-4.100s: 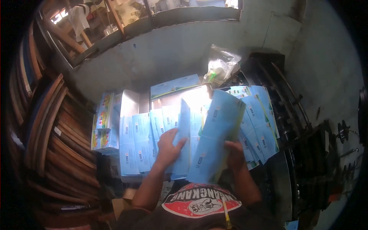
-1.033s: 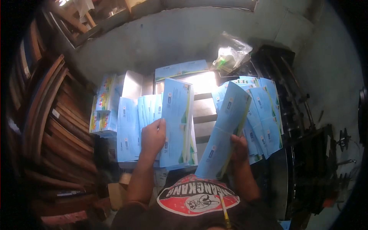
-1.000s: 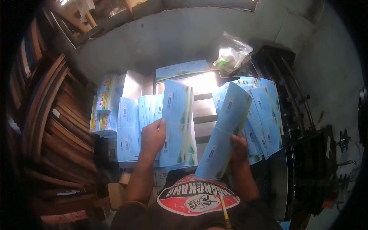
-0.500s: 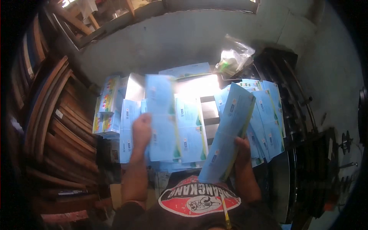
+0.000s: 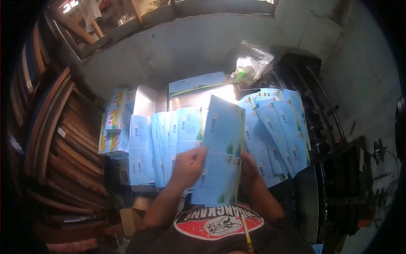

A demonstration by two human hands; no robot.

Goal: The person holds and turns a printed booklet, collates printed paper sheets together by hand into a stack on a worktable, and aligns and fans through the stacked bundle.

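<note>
Blue printed sheets (image 5: 222, 139) with a green and yellow edge are held upright in front of my chest; how many lie together I cannot tell. My left hand (image 5: 188, 167) is closed at their left edge, its fingers curled inward. At the right edge, my right hand (image 5: 251, 169) grips them, with its fingers partly hidden behind. Beyond my left hand, a row of overlapping blue sheets (image 5: 141, 148) lies on the work surface. More blue sheets (image 5: 292, 135) are fanned out to the right of my right hand.
Stacked, colourfully printed pieces (image 5: 114, 116) stand at the far left of the work surface. A bright lit panel (image 5: 203, 96) lies behind the sheets, near a clear plastic bag (image 5: 251, 63). Wooden frames (image 5: 63, 127) lean at left; dark machinery (image 5: 325, 127) stands at right.
My left hand has moved right, bringing its blue sheet from over the row to the one in my right hand. The held sheets now overlap and stand more upright.
</note>
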